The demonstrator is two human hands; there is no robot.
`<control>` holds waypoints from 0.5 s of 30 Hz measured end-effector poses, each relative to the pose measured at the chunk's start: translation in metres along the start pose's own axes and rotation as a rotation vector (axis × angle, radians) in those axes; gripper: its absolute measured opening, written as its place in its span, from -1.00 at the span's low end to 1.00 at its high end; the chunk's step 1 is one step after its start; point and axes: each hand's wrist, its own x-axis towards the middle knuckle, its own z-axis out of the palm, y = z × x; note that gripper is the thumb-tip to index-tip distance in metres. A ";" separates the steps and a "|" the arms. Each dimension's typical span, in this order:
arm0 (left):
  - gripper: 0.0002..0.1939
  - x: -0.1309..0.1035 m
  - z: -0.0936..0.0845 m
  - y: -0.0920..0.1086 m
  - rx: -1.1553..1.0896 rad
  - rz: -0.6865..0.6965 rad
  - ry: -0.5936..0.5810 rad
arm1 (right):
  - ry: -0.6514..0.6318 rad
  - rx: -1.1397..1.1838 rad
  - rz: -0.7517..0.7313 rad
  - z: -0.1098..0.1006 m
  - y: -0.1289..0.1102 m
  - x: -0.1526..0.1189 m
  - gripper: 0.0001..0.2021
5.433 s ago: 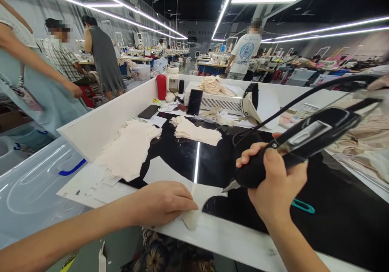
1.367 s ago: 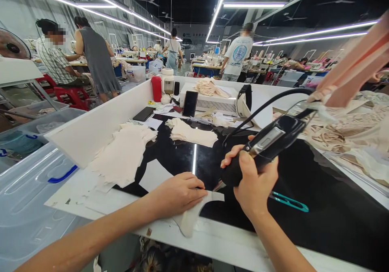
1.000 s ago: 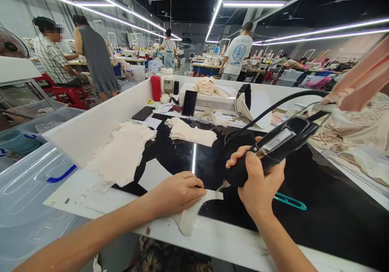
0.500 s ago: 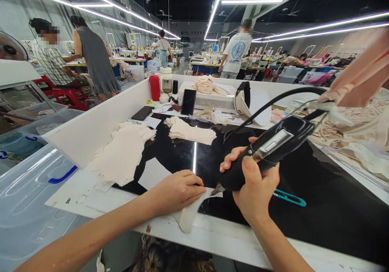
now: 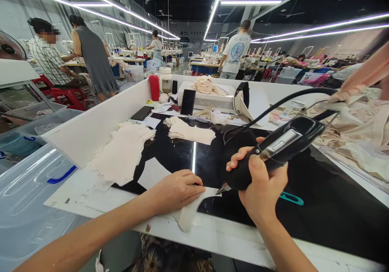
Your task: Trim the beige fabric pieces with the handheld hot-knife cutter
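Note:
My left hand [image 5: 178,190] lies flat on a cream fabric piece [image 5: 188,217] at the front of the table, its fingers stretched out. Part of that piece hangs toward the table's front edge. A pale sheet [image 5: 153,174] shows behind the hand. My right hand [image 5: 264,187] is wrapped around black corded electric scissors [image 5: 273,142], tilted with the pointed metal tip down. That tip is at the narrow right end of the fabric piece; whether it touches cannot be told. Just right of my right hand lies a teal slotted tool [image 5: 291,198], partly hidden.
Stacks of cream fabric pieces lie at left [image 5: 124,152] and at the back [image 5: 191,132]. A phone [image 5: 188,101], a red bottle [image 5: 154,87] and a white vented box [image 5: 209,95] stand behind. A black cord [image 5: 267,106] loops right. Fabric heaps [image 5: 358,122] lie right; people work beyond.
My right hand has drawn the electric scissors to the right, so their tip has shifted toward the end of the fabric piece. My left hand has stayed nearly still.

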 end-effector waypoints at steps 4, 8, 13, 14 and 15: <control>-0.72 0.000 0.000 0.000 -0.008 -0.007 -0.003 | -0.006 -0.041 -0.019 -0.002 0.002 -0.001 -0.52; -0.70 -0.001 0.001 0.000 0.001 -0.001 0.005 | 0.003 -0.032 -0.016 -0.002 0.003 -0.002 -0.52; -0.71 -0.001 0.001 -0.001 -0.007 -0.001 -0.002 | -0.002 -0.038 -0.026 -0.003 0.004 0.000 -0.52; -0.72 -0.001 0.002 -0.002 -0.011 -0.001 -0.004 | -0.006 -0.044 -0.020 -0.003 0.004 0.000 -0.52; -0.72 -0.001 0.003 -0.002 -0.012 0.000 -0.005 | -0.007 -0.046 -0.012 -0.002 0.003 -0.001 -0.52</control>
